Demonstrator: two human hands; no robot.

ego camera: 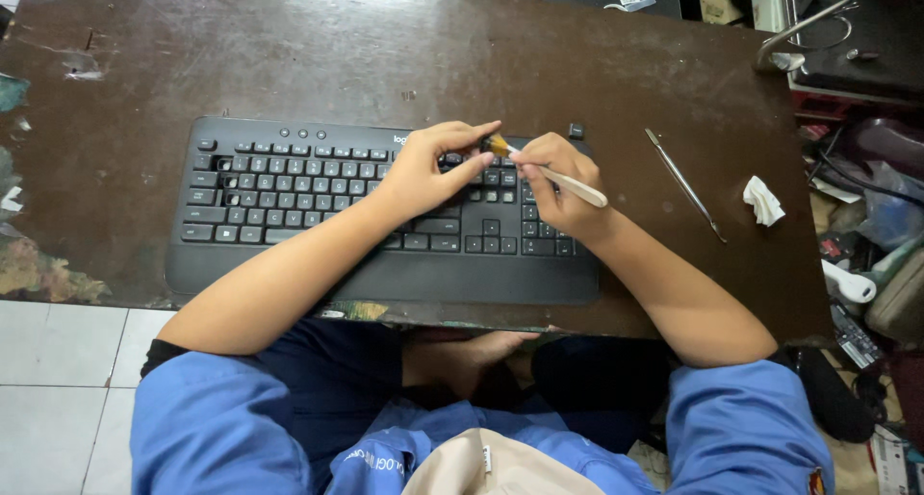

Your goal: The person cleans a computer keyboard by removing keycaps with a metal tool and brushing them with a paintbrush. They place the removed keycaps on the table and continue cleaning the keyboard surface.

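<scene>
On the keyboard (385, 216), mid-desk, the left hand (423, 173) rests on the upper keys, fingers half-curled with thumb and forefinger pinched together, beside it the right hand (558, 182) grips a brush (553, 173), bristles at the top row, a metal pick (683, 182) farther right

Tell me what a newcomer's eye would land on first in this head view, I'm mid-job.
First, the wide black plastic keyboard lying mid-table on the worn dark brown wooden table. Over its right half the two bare hands meet: the right hand holds a small pale-handled brush with orange bristles, its tip at the keys, with the left hand beside it. To the right lie a thin metal pick tool and a crumpled white tissue.
</scene>
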